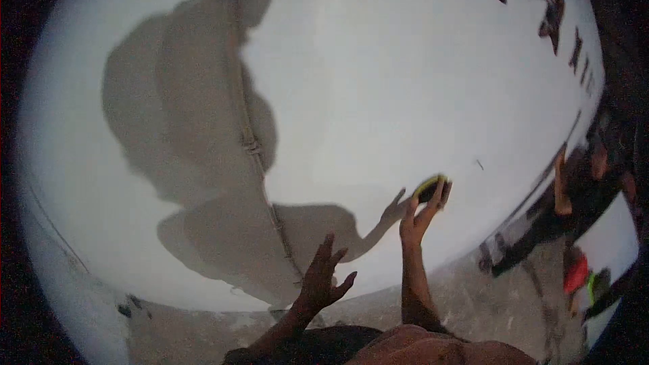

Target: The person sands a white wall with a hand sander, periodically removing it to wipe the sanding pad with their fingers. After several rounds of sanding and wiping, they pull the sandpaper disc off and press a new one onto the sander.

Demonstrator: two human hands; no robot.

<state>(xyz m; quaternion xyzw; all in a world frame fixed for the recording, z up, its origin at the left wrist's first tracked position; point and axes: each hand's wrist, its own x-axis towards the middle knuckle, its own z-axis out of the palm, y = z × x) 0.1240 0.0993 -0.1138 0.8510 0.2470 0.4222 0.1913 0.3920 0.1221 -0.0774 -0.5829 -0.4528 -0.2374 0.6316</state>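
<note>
A broad white surface [378, 108] fills most of the head view, with a large dark shadow on its left half. My right hand [420, 215] reaches up against it, its fingers wrapped over a small dark pad with a yellow-green rim [426, 189]. The pad lies at the white surface, partly covered by the fingers. Lower and to the left, my left hand [324, 277] is open with fingers spread and holds nothing. It is near the lower edge of the white surface, beside the shadow.
A thin brown jointed strip [240, 88] runs down through the shadow. Dark reddish shapes [551, 13] mark the upper right. Beyond the right edge are another person's arm [561, 186] and a red garment [575, 270]. Grey, rough ground [473, 297] shows below.
</note>
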